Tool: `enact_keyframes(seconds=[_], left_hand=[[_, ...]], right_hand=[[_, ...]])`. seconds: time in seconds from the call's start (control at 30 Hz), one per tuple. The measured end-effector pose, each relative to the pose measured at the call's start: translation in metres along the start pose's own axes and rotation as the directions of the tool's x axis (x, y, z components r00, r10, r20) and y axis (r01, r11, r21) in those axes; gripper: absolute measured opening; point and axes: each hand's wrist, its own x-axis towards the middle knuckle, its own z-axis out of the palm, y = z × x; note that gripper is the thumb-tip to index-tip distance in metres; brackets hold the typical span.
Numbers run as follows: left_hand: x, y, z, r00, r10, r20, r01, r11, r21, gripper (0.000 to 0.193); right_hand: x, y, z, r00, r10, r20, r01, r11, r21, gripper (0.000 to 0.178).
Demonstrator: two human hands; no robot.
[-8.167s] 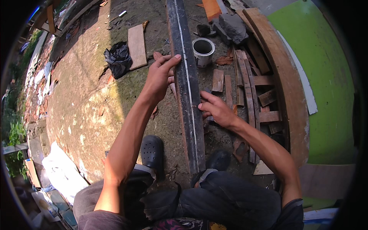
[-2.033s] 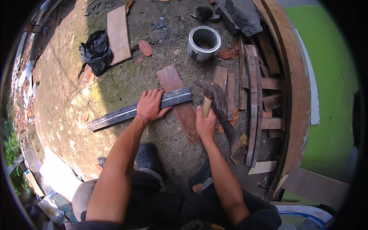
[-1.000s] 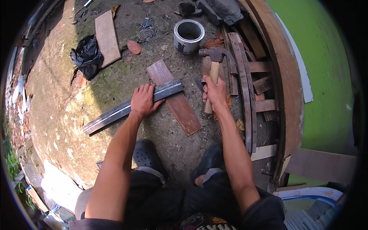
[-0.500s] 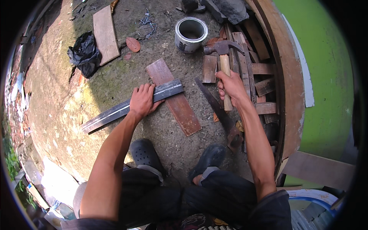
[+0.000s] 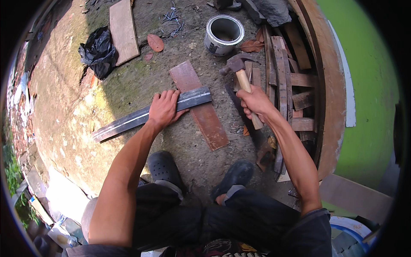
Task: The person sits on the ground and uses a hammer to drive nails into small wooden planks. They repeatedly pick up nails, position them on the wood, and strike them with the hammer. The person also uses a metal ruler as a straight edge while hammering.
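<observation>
A long dark wooden strip with a pale stripe (image 5: 128,124) lies crosswise over a short reddish-brown board (image 5: 210,127) on the ground. My left hand (image 5: 164,109) is closed over the strip, just left of where the two pieces cross. In my right hand (image 5: 257,103) is a claw hammer (image 5: 243,79), gripped by its wooden handle and raised to the right of the boards. Its dark head tilts away from me, toward the upper left. Below the hammer, a handsaw (image 5: 262,147) lies on the ground, partly covered by my right hand and the hammer.
An open metal can (image 5: 220,48) stands beyond the hammer. Loose nails (image 5: 172,18), a plywood piece (image 5: 124,38) and a black plastic bag (image 5: 97,53) lie farther off. Stacked wood strips (image 5: 280,81) line the right side, beside a wooden frame (image 5: 332,103) and a green wall (image 5: 372,85).
The hammer has tipped, its head shifting left and slightly nearer, toward the crossed boards. My left hand still holds the strip across the board. The whole view has shifted slightly.
</observation>
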Motion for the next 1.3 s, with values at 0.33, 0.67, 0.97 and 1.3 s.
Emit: enact_keyframes(seconds=[0.33,0.67,0.97,1.3], left_hand=[[-0.003,-0.002,0.002,1.000,0.009,0.002,-0.009,1.000,-0.002,0.072],[-0.008,-0.003,0.006,0.996,0.043,-0.083,-0.040,0.998,0.039,0.070],[-0.006,-0.005,0.012,0.987,0.071,-0.143,-0.062,0.996,0.067,0.070],[-0.006,-0.004,0.009,0.994,0.047,-0.098,-0.043,0.998,0.051,0.070]], right_hand=[[-0.002,-0.018,-0.014,0.998,-0.021,-0.058,0.030,0.986,0.165,0.014],[-0.009,0.000,-0.014,0.998,-0.007,-0.067,0.018,0.987,0.162,0.013],[-0.012,0.012,-0.021,0.949,0.239,0.207,-0.215,0.967,-0.135,0.016],[-0.003,0.007,-0.004,0.999,-0.011,0.045,0.013,1.000,-0.027,0.016]])
